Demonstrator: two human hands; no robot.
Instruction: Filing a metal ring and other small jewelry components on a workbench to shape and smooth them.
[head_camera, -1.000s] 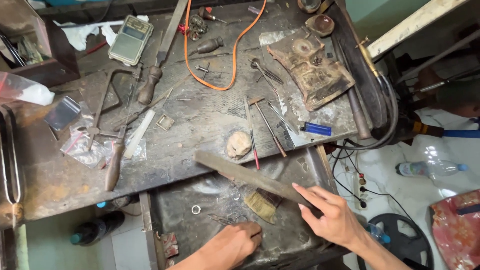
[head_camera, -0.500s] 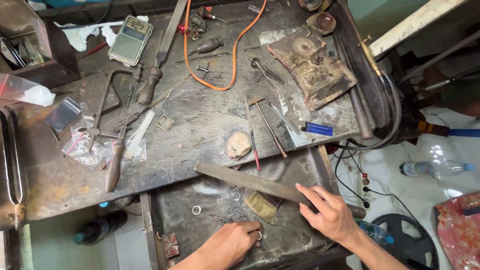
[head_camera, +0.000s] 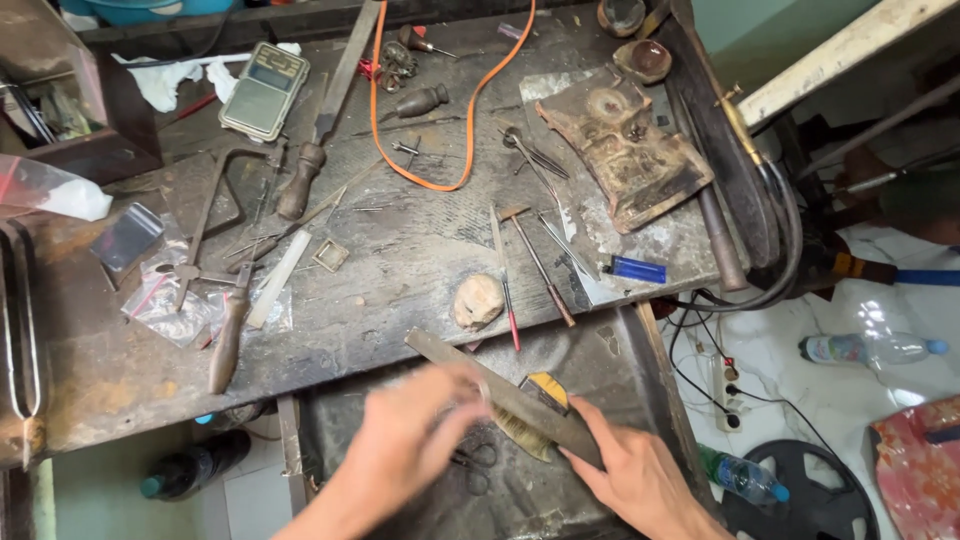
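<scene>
My right hand (head_camera: 640, 480) grips the near end of a long flat metal file (head_camera: 500, 395), which slants over an open drawer (head_camera: 640, 370) under the workbench. My left hand (head_camera: 415, 445) is motion-blurred, with its fingertips pinched together at the middle of the file. Whether it holds something small there is too blurred to tell. A yellow-backed brush (head_camera: 540, 420) lies just under the file. Small scissors (head_camera: 478, 460) lie in the drawer between my hands.
The worn workbench (head_camera: 400, 280) carries a pale lump (head_camera: 478, 300), a wooden-handled file (head_camera: 320, 110), a saw frame (head_camera: 215, 200), a pocket scale (head_camera: 263, 90), an orange cable (head_camera: 470, 110), a blue lighter (head_camera: 635, 270) and a scorched block (head_camera: 625, 150). Plastic bottles (head_camera: 865, 348) lie on the floor at right.
My left hand has risen from the drawer floor to the middle of the file. The file and my right hand have shifted slightly toward me.
</scene>
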